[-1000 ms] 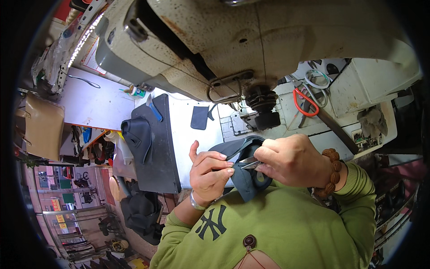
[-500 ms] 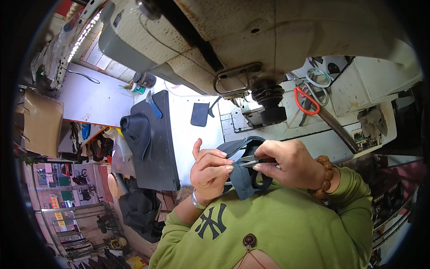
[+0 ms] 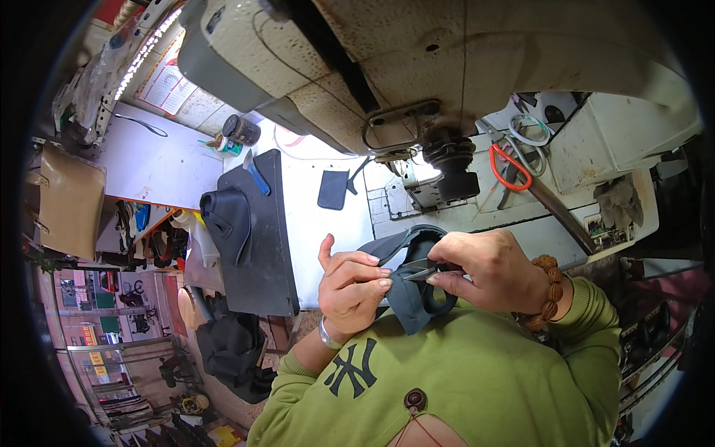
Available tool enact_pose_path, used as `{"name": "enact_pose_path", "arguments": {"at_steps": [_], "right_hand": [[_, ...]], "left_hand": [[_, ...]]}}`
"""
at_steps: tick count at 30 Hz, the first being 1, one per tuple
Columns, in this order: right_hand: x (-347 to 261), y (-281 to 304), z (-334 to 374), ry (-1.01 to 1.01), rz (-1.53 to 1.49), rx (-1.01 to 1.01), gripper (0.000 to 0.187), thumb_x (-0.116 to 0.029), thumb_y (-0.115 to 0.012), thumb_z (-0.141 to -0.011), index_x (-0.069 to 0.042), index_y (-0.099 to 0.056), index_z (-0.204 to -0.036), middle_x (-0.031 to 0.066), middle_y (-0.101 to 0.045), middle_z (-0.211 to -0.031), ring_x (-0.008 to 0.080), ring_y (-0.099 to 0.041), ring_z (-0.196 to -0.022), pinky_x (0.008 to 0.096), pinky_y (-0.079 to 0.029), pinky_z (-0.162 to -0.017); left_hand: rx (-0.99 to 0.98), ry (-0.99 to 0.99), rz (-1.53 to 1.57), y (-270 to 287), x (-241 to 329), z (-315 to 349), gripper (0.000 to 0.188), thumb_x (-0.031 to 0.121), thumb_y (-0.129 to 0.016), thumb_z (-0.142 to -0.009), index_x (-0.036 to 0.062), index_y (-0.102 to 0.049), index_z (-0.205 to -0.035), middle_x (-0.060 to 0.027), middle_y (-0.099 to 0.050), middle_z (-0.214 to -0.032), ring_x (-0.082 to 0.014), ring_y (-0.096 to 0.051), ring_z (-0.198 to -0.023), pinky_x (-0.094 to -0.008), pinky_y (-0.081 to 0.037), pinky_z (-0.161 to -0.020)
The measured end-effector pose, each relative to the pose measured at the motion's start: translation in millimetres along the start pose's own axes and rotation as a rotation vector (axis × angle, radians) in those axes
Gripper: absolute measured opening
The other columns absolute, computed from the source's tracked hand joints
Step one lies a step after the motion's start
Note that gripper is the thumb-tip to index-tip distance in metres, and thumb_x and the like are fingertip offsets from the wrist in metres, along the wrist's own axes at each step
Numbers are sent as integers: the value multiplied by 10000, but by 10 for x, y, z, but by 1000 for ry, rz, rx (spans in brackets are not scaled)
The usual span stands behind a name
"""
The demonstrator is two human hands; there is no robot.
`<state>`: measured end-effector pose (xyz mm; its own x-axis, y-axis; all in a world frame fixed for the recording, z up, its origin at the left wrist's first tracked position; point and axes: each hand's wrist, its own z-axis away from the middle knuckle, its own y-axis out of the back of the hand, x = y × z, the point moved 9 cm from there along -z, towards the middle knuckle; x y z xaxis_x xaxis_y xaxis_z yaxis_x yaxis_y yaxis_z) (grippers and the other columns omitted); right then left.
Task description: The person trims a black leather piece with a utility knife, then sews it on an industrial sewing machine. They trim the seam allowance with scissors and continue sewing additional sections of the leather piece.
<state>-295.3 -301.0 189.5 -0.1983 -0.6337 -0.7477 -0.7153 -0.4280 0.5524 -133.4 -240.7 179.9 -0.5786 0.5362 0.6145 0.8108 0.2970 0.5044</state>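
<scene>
In front of my chest, my left hand (image 3: 351,289) pinches the edge of a dark blue-grey sewn piece (image 3: 411,307), leather-like, between thumb and fingers, with one finger raised. The piece curves into a loop, and a flap of it hangs down near my green sweatshirt. My right hand (image 3: 491,270) is closed round a pair of small thread snips (image 3: 421,274). Their metal blades are apart and point left at the piece's edge, close to my left fingertips. Most of the snips' handle is hidden in my right hand. Any thread between the blades is too small to make out.
A sewing machine (image 3: 320,82) overhangs the white table. Red-handled scissors (image 3: 512,167) lie at right. On a dark board (image 3: 261,246) at left are a folded dark leather piece (image 3: 227,220) and a blue-handled knife (image 3: 258,177). A small dark patch (image 3: 332,190) lies nearby.
The snips' blades have spread a little wider. My right hand and the hanging flap have shifted slightly right; my left hand keeps its pinch. The view has tilted a little.
</scene>
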Motion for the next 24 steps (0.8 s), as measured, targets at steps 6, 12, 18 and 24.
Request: {"name": "enact_pose_path", "arguments": {"at_steps": [6, 12, 18, 24], "right_hand": [[-55, 7, -33, 43, 47, -40, 221, -143, -722, -747, -42, -580, -882, 92, -579, -733, 273, -595, -623, 348, -451, -529], [-101, 8, -53, 71, 98, -89, 225, -160, -706, -756, -79, -528, -867, 72, -541, -741, 271, -594, -671, 366, -456, -551], [-185, 5, -83, 137, 192, -130, 217, -166, -712, -749, -96, -540, -861, 46, -540, -733, 229, -600, -650, 345, -455, -527], [-59, -60, -21, 49, 25, -104, 221, -159, -710, -766, -69, -557, -898, 55, -596, -759, 241, -621, -677, 335, -475, -549]], "left_hand": [[-14, -17, -13, 7, 14, 3, 108, 58, -758, -671, 138, -687, -688, 16, -679, -769, -176, -628, -855, -498, -178, -1105], [-16, -23, -16, 3, 27, -5, 102, 65, -758, -673, 142, -695, -696, 20, -677, -764, -172, -628, -852, -496, -180, -1104], [-41, -24, -9, -7, 40, -13, 103, 65, -759, -674, 143, -692, -692, 21, -678, -763, -172, -631, -838, -493, -185, -1102], [7, -1, 37, 25, 5, 26, 116, 54, -759, -687, 143, -685, -704, 11, -678, -757, -171, -633, -833, -494, -190, -1100]]}}
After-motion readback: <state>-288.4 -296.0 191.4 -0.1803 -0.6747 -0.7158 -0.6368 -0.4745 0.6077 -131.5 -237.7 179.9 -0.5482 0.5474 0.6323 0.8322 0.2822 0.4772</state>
